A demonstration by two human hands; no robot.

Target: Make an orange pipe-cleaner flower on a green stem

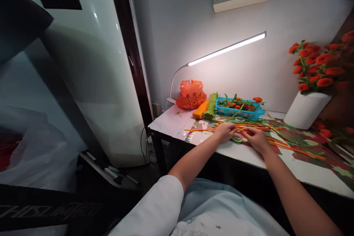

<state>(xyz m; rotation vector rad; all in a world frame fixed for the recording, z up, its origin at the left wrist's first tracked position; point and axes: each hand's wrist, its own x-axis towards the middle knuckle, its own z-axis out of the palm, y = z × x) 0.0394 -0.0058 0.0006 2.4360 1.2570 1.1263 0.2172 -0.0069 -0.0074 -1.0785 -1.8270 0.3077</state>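
My left hand (225,131) rests on the table (171,123), fingers curled over thin orange sticks (293,149) and green stems lying there. My right hand (256,137) lies beside it, fingers bent down onto the same sticks. A roll of tape (237,138) sits between the two hands. What each hand's fingertips pinch is too small to make out. Behind the hands stands a blue basket (239,111) with orange flower heads and green stems in it.
A bundle of orange and green sticks (207,108) and an orange plastic bag (190,94) lie at the back left. A lit lamp bar (226,48) hangs above. A white vase (305,109) with orange flowers stands at right. A tall white appliance (91,66) stands to the left.
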